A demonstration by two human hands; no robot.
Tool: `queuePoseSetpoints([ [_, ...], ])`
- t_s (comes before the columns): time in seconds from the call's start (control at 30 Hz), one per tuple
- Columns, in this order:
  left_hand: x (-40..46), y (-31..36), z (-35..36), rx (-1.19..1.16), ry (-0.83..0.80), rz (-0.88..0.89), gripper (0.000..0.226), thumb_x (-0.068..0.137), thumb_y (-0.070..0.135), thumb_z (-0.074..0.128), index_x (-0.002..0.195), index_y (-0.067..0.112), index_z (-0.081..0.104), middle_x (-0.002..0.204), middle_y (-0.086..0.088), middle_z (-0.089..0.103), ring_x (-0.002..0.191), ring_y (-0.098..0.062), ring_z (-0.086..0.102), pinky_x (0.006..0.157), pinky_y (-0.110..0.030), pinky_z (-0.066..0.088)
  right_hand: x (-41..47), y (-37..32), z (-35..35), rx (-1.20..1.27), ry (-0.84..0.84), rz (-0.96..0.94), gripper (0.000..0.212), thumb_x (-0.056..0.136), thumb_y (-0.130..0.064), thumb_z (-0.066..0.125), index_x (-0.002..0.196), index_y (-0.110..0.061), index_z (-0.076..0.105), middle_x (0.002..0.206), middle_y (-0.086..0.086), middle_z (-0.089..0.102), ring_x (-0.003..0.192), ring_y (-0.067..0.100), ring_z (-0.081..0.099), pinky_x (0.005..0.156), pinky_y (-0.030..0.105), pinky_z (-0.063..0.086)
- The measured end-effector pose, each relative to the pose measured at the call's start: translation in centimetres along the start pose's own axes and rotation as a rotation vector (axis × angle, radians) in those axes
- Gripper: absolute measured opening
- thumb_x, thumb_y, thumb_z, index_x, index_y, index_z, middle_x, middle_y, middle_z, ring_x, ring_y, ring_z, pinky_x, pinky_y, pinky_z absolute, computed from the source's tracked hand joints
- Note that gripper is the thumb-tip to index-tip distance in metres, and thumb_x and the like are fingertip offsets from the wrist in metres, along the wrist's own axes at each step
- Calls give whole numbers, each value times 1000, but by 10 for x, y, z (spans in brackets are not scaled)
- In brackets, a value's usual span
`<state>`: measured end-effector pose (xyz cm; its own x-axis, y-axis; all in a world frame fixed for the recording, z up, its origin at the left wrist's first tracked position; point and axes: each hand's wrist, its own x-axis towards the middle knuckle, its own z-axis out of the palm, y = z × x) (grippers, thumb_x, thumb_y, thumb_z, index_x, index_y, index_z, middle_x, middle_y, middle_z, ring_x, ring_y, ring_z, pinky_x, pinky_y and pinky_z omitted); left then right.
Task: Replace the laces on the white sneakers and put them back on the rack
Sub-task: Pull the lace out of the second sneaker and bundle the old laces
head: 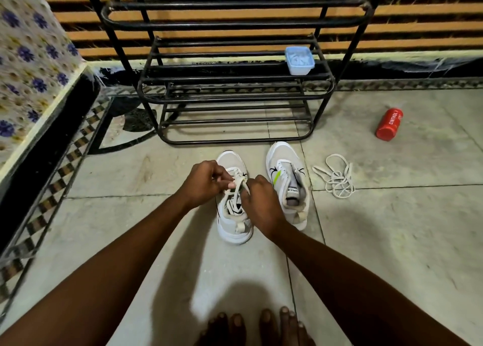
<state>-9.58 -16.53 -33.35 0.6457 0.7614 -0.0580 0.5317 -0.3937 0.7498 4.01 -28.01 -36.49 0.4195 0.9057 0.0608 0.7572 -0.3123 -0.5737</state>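
Observation:
Two white sneakers stand on the floor tiles in front of a black metal shoe rack (pixel 235 102). The left sneaker (pixel 232 225) has a white lace (pixel 239 186) threaded through it. My left hand (pixel 203 183) pinches one strand of that lace above the tongue. My right hand (pixel 258 201) grips the other strand beside it. The right sneaker (pixel 286 178), with a green stripe, stands unlaced just to the right. A loose white lace (pixel 337 175) lies tangled on the floor further right.
A pale blue plastic box (pixel 299 60) sits on a rack shelf at the right. A red can (pixel 389 124) lies on the floor at the far right. A patterned cloth (pixel 28 65) covers furniture on the left. My bare toes (pixel 256 327) show at the bottom.

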Motion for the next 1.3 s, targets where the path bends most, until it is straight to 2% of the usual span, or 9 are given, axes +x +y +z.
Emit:
queuePoseSetpoints([
  [0.17, 2, 9, 2, 170, -64, 103, 13, 79, 7, 87, 86, 4, 76, 86, 8, 57, 77, -1, 59, 74, -8, 45, -2, 1, 2, -18, 41, 7, 18, 91, -18, 54, 93, -5, 66, 93, 18, 59, 83, 39, 62, 75, 44, 51],
  [0.37, -2, 15, 13, 274, -24, 210, 18, 71, 4, 47, 80, 14, 59, 78, 2, 62, 73, -22, 65, 65, -41, 56, -4, 8, 13, 24, 93, -21, 35, 85, -29, 37, 91, -9, 65, 88, 13, 54, 78, 36, 58, 76, 45, 51],
  [0.5, -6, 16, 15, -169, 264, 4, 19, 78, -11, 45, 82, 4, 56, 69, -8, 64, 68, -11, 67, 65, -37, 58, -9, 10, 22, 28, 144, -11, 33, 83, -28, 37, 86, -8, 63, 87, 13, 52, 75, 38, 55, 73, 44, 50],
  [0.6, 20, -10, -2, -673, 745, -449, 18, 90, -13, 46, 86, 3, 53, 81, -14, 62, 68, -18, 74, 59, -31, 56, -12, 10, 24, 46, 165, 13, 34, 84, -28, 35, 84, -8, 63, 88, 14, 53, 75, 39, 55, 73, 46, 50],
  [0.7, 37, -25, -9, -1152, 716, -735, 17, 96, -9, 38, 94, 5, 48, 90, -20, 56, 57, -22, 63, 57, -38, 56, -14, 6, 25, 38, 157, -5, 33, 86, -27, 35, 84, -9, 62, 91, 13, 53, 74, 37, 56, 75, 46, 51],
  [0.8, 27, -13, 2, -876, 520, -532, 23, 99, -3, 42, 98, 17, 53, 81, -10, 57, 53, -16, 57, 60, -33, 51, -15, 10, 25, 28, 150, 11, 34, 87, -28, 35, 84, -7, 61, 92, 14, 54, 78, 37, 56, 77, 46, 51],
  [1.0, 6, -13, -5, 40, 277, 113, 37, 80, 30, 66, 116, 39, 67, 127, 19, 50, 124, -16, 49, 95, -46, 38, -13, 9, 24, -18, 126, -5, 35, 86, -29, 36, 88, -7, 63, 94, 13, 54, 80, 39, 56, 79, 46, 51],
  [1.13, 0, 5, 1, 401, 19, 172, 33, 70, 32, 61, 100, 42, 70, 107, 26, 62, 117, -5, 51, 98, -51, 26, -12, 9, 23, -18, 138, -27, 33, 88, -27, 36, 87, -7, 63, 92, 13, 54, 77, 38, 57, 77, 47, 51],
  [1.3, 6, 0, 12, 575, 80, 197, 10, 86, 28, 70, 94, 32, 75, 93, 14, 65, 101, -8, 60, 99, -46, 24, -13, 12, 28, -4, 158, -21, 31, 93, -26, 40, 88, -6, 63, 91, 14, 54, 76, 39, 56, 74, 46, 51],
])
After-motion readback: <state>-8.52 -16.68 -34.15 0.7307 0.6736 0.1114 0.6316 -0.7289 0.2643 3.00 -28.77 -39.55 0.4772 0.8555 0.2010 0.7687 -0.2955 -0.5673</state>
